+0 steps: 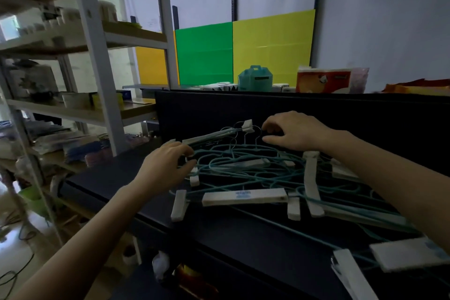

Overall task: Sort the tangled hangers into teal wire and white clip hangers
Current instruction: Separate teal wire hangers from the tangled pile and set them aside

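A tangle of teal wire hangers (243, 168) and white clip hangers (244, 196) lies on the dark table (243, 234). One white clip hanger (209, 137) is raised at the far side of the pile. My left hand (168, 165) has its fingers and thumb curled round that hanger's left end, at the left edge of the tangle. My right hand (295, 131) reaches over the far side, thumb and fingers pinched at the wire hooks (258, 133) there. More white clip hangers (350, 275) lie at the near right, partly under my right forearm.
A dark back panel (243, 109) rises behind the pile. On the ledge above stand a teal box (255, 78) and a tissue pack (323, 80). A metal shelf rack (97, 68) full of goods stands left. The table's front edge runs diagonally below my left arm.
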Available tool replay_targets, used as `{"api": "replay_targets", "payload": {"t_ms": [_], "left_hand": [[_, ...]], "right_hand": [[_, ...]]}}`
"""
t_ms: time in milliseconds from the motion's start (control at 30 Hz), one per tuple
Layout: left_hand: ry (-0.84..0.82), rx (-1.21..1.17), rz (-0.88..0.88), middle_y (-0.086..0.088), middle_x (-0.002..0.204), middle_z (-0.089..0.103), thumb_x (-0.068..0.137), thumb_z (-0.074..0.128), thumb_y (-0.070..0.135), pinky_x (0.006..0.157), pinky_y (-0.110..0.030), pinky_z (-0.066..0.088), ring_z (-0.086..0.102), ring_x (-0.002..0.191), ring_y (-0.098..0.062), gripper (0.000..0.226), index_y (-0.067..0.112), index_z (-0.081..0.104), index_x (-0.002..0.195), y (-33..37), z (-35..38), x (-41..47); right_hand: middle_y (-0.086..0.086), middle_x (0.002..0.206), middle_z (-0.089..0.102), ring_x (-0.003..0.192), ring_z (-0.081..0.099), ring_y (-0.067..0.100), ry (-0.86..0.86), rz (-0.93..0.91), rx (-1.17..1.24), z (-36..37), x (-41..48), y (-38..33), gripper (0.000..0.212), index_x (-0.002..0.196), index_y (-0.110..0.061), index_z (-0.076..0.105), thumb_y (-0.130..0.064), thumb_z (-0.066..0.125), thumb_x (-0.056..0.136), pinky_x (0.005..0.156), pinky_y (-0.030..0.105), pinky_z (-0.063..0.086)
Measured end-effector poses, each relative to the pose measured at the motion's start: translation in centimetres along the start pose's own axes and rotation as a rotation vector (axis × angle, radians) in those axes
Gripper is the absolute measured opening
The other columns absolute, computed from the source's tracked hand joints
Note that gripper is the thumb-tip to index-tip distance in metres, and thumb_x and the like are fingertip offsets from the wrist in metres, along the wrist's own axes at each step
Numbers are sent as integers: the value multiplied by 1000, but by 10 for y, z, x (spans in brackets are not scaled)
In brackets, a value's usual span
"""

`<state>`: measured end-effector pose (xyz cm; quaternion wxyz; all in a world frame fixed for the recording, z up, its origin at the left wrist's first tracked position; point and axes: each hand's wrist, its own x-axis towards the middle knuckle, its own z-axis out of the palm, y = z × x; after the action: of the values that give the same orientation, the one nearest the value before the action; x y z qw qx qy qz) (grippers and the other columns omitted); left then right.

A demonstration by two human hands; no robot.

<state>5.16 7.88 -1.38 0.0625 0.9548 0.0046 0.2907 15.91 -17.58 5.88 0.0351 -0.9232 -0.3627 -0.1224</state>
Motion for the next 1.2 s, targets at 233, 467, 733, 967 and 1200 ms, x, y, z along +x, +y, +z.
{"api": "replay_targets", "payload": {"t_ms": [233,467,733,967,1200], "left_hand": [[9,-103,-23,-4,118,58,92,50,34,89,-36,43,50,111,-21,35,13,56,119,-55,18,44],[-331,-301,-116,-7,141,45,93,42,44,104,-33,34,42,127,-22,54,12,43,136,-108,47,107],[-678,-594,50,8,104,69,69,51,71,94,-34,50,64,96,-7,60,27,68,106,-139,67,134],[-490,-491,163,7,91,66,81,60,48,83,-39,52,62,85,-10,19,32,64,89,-148,80,141],[-288,-320,199,10,90,59,79,62,51,74,-36,51,56,82,-10,21,35,56,91,-164,53,149]], "right_hand": [[1,130,50,115,49,21,30,7,-18,4,59,-25,47,130,-19,47,-48,46,93,92,38,45],[1,138,45,125,40,20,-7,119,-30,16,94,-40,48,135,-17,43,-45,38,96,97,37,41],[-1,130,50,119,44,17,32,251,20,25,102,-43,43,130,-20,48,-45,40,95,93,34,41],[1,145,36,133,30,19,168,292,44,29,95,-41,53,140,-19,34,-43,45,94,107,35,31],[3,146,33,134,30,20,335,328,149,32,92,-45,56,143,-17,29,-41,43,94,106,31,26]]}}
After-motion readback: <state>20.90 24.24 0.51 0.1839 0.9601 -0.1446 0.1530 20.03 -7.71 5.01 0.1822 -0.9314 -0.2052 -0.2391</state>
